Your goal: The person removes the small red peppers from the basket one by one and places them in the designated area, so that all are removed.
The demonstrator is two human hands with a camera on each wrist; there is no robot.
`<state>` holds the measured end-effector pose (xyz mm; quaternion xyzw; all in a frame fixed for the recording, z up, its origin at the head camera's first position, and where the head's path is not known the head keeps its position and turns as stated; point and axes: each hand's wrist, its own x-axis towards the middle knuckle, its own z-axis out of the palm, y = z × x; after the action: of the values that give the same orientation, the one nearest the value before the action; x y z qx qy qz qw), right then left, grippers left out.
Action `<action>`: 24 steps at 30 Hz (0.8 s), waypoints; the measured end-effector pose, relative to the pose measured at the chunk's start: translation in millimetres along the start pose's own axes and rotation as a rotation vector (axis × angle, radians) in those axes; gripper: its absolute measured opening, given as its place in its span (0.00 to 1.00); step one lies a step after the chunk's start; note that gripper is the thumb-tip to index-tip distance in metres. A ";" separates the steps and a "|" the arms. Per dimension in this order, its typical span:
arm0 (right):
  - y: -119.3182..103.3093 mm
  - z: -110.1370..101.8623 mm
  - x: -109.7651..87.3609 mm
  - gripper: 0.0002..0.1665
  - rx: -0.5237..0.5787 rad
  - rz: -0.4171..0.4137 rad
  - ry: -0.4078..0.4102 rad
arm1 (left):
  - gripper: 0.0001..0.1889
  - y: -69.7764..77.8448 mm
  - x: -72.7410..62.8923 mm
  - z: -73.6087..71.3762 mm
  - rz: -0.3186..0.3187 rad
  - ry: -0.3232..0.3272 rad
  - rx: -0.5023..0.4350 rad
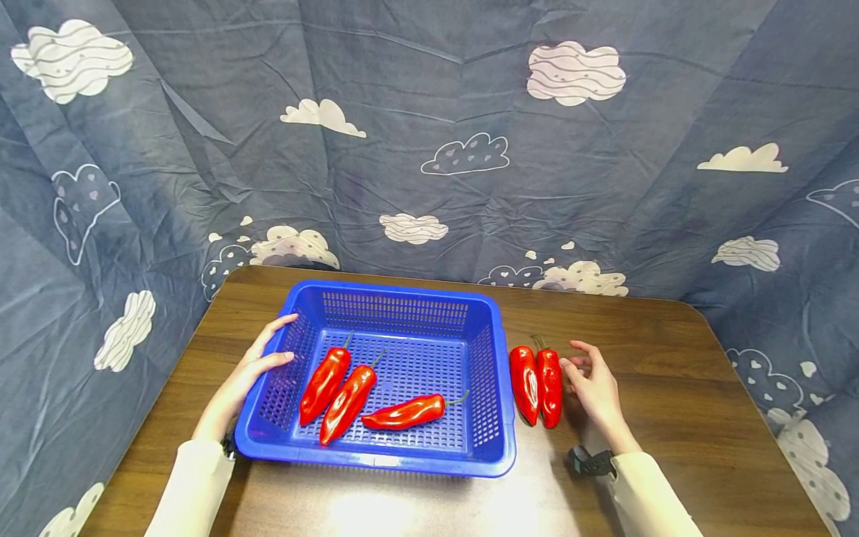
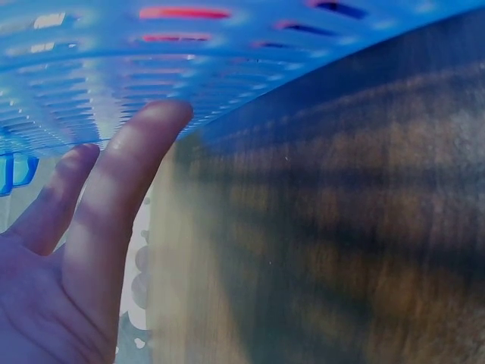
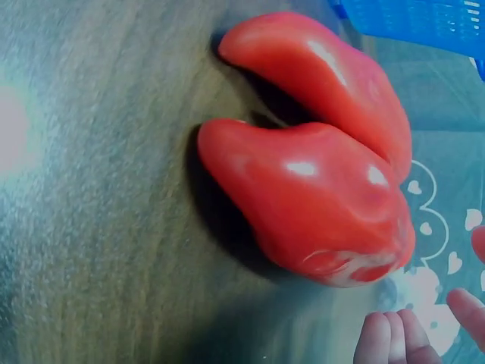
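My left hand (image 1: 243,377) grips the left rim of a blue plastic basket (image 1: 376,459), thumb and a finger over the rim; the left wrist view shows other fingers (image 2: 114,189) along its slotted outside. Inside, two red peppers lie side by side at the left, one pepper (image 1: 324,385) next to another (image 1: 349,405). A third pepper (image 1: 406,412) lies crosswise near the front. Right of the basket, two more red peppers lie together on the table, one (image 1: 525,384) nearer the basket, the other (image 1: 550,388) beside my right hand (image 1: 596,388). That hand holds nothing, its fingers loosely bent.
The brown wooden table (image 1: 658,373) has rounded back corners. A dark blue curtain (image 1: 376,149) with cloud prints hangs behind it and at both sides. Dark bands (image 1: 590,461) sit on the wrists.
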<state>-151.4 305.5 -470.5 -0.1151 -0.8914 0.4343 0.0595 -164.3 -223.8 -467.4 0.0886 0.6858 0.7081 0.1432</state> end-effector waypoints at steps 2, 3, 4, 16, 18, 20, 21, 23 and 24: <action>-1.7 0.0 -0.5 0.25 0.002 -0.004 0.006 | 0.31 -0.2 0.0 -0.2 -0.003 0.002 0.005; -2.6 0.0 -0.8 0.25 0.005 -0.006 0.010 | 0.31 -0.4 0.0 -0.4 -0.005 0.004 0.006; -3.5 0.0 -1.1 0.24 0.008 -0.009 0.013 | 0.31 -0.6 0.0 -0.5 -0.008 0.006 0.007; -14.1 -1.8 -3.3 0.23 0.018 -0.043 0.030 | 0.31 -0.5 0.0 -0.3 0.006 -0.005 -0.003; -17.1 -1.7 -3.6 0.23 0.021 -0.055 0.032 | 0.31 -0.4 -0.1 -0.2 0.005 -0.005 -0.001; -20.1 -1.7 -3.7 0.23 0.028 -0.066 0.033 | 0.31 -0.6 0.0 -0.1 0.002 -0.003 0.002; -21.8 -1.8 -3.7 0.22 0.038 -0.072 0.031 | 0.31 -0.7 0.0 0.1 -0.001 0.000 0.003; -25.9 -1.8 -4.3 0.22 0.053 -0.079 0.024 | 0.31 -0.7 0.1 0.4 -0.008 0.006 0.008; -28.0 -1.9 -4.6 0.22 0.062 -0.082 0.017 | 0.31 -0.7 0.1 0.5 -0.010 0.008 0.009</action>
<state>-150.9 289.1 -447.3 -0.0801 -0.8808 0.4581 0.0883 -164.2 -223.3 -468.0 0.0828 0.6899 0.7047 0.1437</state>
